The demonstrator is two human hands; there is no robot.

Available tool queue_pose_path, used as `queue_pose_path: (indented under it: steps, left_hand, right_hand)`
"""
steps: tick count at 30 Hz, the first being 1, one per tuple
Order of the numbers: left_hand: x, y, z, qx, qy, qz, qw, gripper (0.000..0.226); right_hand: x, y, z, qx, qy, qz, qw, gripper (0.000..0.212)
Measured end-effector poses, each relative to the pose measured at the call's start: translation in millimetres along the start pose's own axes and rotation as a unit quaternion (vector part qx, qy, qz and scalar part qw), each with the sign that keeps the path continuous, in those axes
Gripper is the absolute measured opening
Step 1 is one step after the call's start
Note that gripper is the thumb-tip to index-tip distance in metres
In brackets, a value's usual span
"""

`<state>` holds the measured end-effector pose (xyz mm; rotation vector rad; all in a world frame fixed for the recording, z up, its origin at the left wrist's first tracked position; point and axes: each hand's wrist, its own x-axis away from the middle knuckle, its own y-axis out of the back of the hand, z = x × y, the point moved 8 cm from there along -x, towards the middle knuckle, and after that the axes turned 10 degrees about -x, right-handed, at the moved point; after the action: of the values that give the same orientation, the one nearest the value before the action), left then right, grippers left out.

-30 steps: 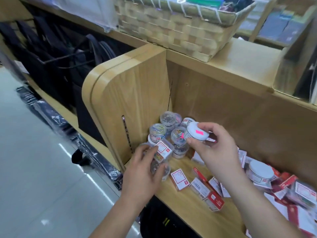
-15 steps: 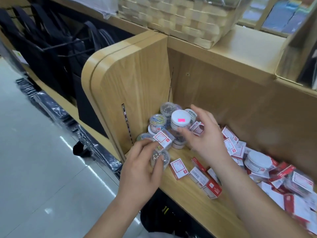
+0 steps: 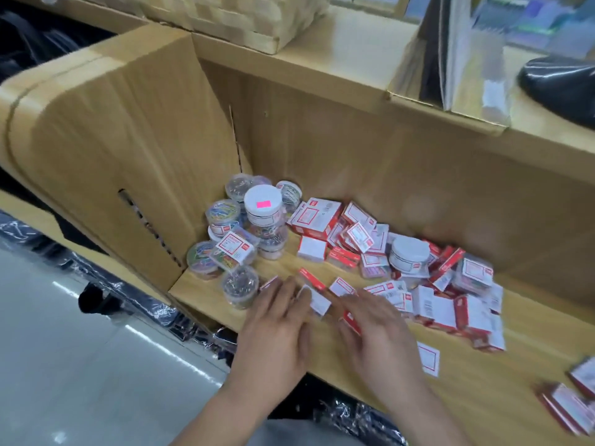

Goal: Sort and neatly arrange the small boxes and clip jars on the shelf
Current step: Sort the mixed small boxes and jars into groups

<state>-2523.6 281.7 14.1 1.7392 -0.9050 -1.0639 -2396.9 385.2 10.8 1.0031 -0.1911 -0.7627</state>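
At the front lip of the shelf (image 3: 467,391), we find the left hand (image 3: 277,326) and the right hand (image 3: 378,333) side by side. Their fingers (image 3: 285,292) lie straight and flat on loose small boxes (image 3: 317,299). We see no pinch, though blur limits this finding.

Risk, in our judgement: a sweep back toward the wrists would push boxes off the open edge.

Just left of the left hand stands a clear jar (image 3: 240,286) of silvery clips. It touches the stacked clip jars (image 3: 222,214) beyond it, which hold coloured clips. One labelled jar (image 3: 233,251) lies tilted among them, so a nudge could topple the stack.

Beyond the right hand lies the unsorted heap (image 3: 370,239). Its boxes are closed and their contents unseen, and a white-lidded jar (image 3: 409,257) sits among them.
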Motion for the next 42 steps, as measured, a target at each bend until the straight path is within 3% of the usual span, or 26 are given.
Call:
queue_pose_path:
  steps: [5,11,16,22,25,31,36,42]
  left_hand:
    - [-4,-12,-14,0.011,-0.011,0.037,0.999,0.056]
    - [1,-32,-53,0.072,-0.091,0.071,0.991,0.062]
    - [-6,-15,-45,0.189,-0.070,0.012,0.979,0.055]
    - [-42,-10,-13,0.165,-0.001,-0.025,0.986,0.043]
    - [-89,0,-17,0.133,0.000,-0.024,0.991,0.050]
    - [-153,-39,-3,-0.056,0.078,0.159,0.983,0.086]
    - [-150,-44,0,-0.071,0.033,0.082,0.994,0.048]
    - [-151,-49,-4,0.007,0.047,0.060,0.997,0.039]
  right_hand:
    - [13,22,-28,-0.001,-0.015,-0.024,1.000,0.051]
    - [28,46,-56,0.020,-0.069,-0.057,0.996,0.053]
    - [34,51,-51,-0.003,-0.080,-0.066,0.995,0.062]
    - [-1,65,-23,-0.086,-0.066,-0.065,0.992,0.039]
    - [-36,73,-30,-0.039,-0.066,-0.066,0.995,0.040]
    - [-75,73,-73,0.087,-0.092,-0.057,0.990,0.052]
    - [-63,78,-93,0.115,-0.070,-0.082,0.987,0.051]
    - [-50,88,-104,0.057,-0.083,-0.052,0.994,0.048]
